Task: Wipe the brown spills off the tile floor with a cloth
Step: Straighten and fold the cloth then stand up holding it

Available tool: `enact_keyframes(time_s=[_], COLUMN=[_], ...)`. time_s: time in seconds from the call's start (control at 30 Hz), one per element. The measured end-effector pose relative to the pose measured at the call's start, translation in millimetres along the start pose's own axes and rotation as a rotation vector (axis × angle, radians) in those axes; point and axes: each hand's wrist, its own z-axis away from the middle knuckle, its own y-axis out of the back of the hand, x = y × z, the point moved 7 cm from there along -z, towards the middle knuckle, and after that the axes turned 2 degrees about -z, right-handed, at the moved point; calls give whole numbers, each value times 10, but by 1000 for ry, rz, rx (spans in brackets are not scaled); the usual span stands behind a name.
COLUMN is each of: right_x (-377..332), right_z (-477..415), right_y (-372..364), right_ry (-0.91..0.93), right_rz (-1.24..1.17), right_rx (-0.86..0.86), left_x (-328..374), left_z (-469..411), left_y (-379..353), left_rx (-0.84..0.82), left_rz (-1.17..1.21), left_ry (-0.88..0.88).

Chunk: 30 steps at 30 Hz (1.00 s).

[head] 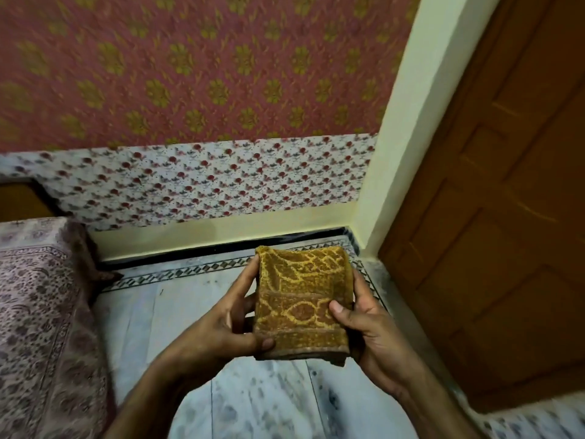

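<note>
Holding the folded cloth (pixel 302 307) above the tile floor (pixel 133 331)
Curled round its sides, the left hand (pixel 218 327) and right hand (pixel 368 327) grip it; probably soft, light, not slippery.

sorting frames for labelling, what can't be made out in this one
Head view only:
The back of the cloth and the fingers behind it: hidden by the cloth itself, which the left hand and right hand hold.
Dark marks on the tile floor: too dim to tell spills from tile pattern, and part of it lies under the hands and cloth.
Pattern on the upper wall: motion blur.
The door: cut off by the right edge.
</note>
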Motion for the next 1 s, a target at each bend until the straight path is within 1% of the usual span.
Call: enact_keyframes(time_s=[0.07,0.2,0.4,0.53,0.73,0.8,1.0], right_x=[30,121,292,326,378,411,508], right_z=[431,1191,2286,2897,3830,4234,5411], right_y=[29,42,40,172,617,856,1496], right_ry=[30,101,148,176,224,241,270], right_rz=[-2,-50,-64,-74,-91,-86,-1], right_rx=[33,95,163,225,353,410,538], left_x=[-54,-159,-256,-323,-487,-591,-951], left_z=[270,772,1512,1786,2053,2151,2502], left_y=[-267,-687,-1308,-1726,-2533,-2940,-4075], left_rx=[-34,-61,-169,-234,-302,-339,-367], left_rz=[-4,87,26,-5,-90,-107,-174], left_ry=[-13,-17,-13,10,-1,10,29])
